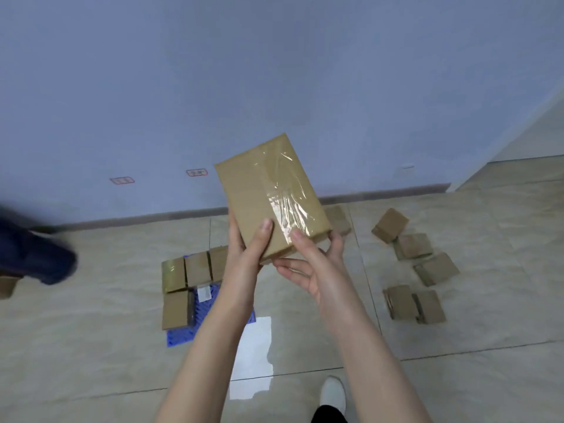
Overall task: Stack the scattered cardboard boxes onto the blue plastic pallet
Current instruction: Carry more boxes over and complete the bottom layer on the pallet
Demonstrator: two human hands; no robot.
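Box (268, 193) aloft; bare edge on pallet (180, 332)

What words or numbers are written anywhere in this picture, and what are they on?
Nothing can be read here.
The left red-framed sticker on the wall: too blurred to read.
The right red-framed sticker on the wall: too blurred.
The white label on the blue pallet: too small to read.
The held box: no writing shows.

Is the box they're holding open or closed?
Closed. Shiny clear tape runs along the held box, and no flap sticks up.
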